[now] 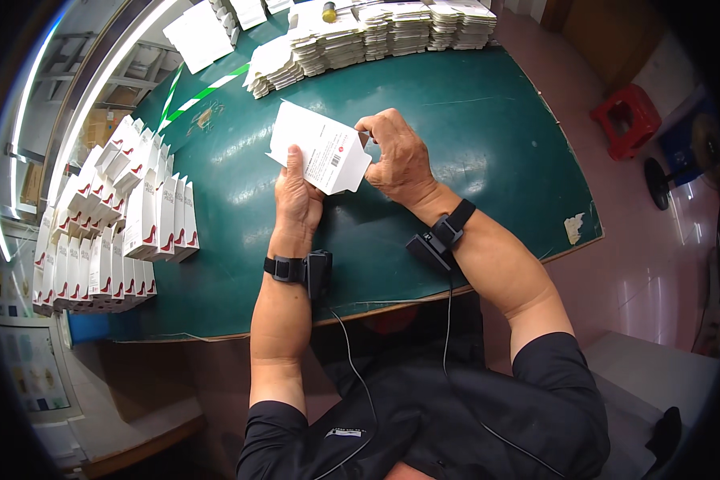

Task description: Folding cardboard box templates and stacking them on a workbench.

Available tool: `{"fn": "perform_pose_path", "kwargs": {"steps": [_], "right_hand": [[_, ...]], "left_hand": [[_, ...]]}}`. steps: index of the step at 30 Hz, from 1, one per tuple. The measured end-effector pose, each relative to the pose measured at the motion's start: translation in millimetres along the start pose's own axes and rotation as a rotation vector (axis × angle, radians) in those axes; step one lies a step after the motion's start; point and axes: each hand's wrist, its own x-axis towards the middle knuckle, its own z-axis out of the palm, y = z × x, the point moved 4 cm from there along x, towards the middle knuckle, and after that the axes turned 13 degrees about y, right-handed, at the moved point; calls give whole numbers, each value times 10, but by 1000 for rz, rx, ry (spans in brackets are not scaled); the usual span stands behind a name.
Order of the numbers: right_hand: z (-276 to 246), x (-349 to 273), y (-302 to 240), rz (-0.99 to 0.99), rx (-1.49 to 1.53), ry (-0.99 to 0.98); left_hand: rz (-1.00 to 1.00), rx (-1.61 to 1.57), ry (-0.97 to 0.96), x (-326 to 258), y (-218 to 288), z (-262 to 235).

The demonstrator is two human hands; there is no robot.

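Note:
A white folding carton [316, 148] with small print and a red mark is held tilted over the green table, its end flaps sticking out. My left hand [298, 196] grips its near side, thumb lying on the printed face and the other fingers hidden beneath. At the carton's right end, my right hand [400, 160] has its fingers curled around the flaps. Its index finger and thumb touch the carton's edge, and the remaining fingers are bent inward. Both wrists wear black straps with small boxes and cables.
Upright white cartons with red shoe pictures [108, 232] stand in rows at the left of the green table [488, 168]. Stacks of flat white cartons [384, 36] line the far edge, a yellow-ended tool [329, 12] on top. Beyond the table stands a red stool [626, 120].

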Motion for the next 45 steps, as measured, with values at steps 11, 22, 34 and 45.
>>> {"fn": "perform_pose_path", "kwargs": {"steps": [11,22,34,45], "right_hand": [[-50,22,-89,-56,106,38],[-35,-6,21,247,362,-5],[90,-189,-260,171,506,-318],[150,-282,-216,366,606,-382]], "left_hand": [[-13,-29,19,38,64,-108],[-95,-123,-58,36,97,-105],[-56,-193,-65,95,54,-168],[-40,-193,-45,114,-12,-167]]}}
